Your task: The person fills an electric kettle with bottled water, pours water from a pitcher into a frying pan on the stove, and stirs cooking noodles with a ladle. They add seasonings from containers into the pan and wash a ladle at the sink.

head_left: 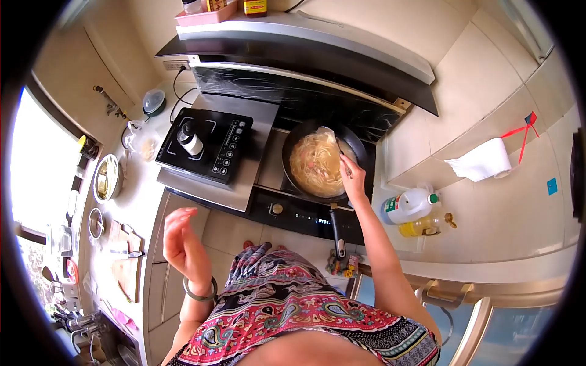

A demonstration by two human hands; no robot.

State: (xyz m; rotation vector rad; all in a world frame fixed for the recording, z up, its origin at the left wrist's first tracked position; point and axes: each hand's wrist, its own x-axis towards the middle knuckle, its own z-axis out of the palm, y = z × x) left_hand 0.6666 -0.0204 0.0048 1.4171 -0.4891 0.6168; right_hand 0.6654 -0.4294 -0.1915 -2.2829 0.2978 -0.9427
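My right hand (353,175) is closed round the thin dark handle of a spatula (327,132). Its pale head is at the far side of the food in a black frying pan (361,160). Noodles in a light brown broth (315,165) fill much of that pan, with small pinkish bits among them. The pan's black handle (337,232) points toward me, and no hand is on it. My left hand (183,247) is raised in the air left of my body, fingers loosely bent and nothing in them. A bracelet (201,291) circles that wrist.
A black induction cooker (207,146) left of the pan carries a small white-labelled bottle (190,143). Along the left counter are a metal bowl (108,178) and a cutting board (125,268) with a knife. At right stand a white jug (410,205) and an oil bottle (427,226).
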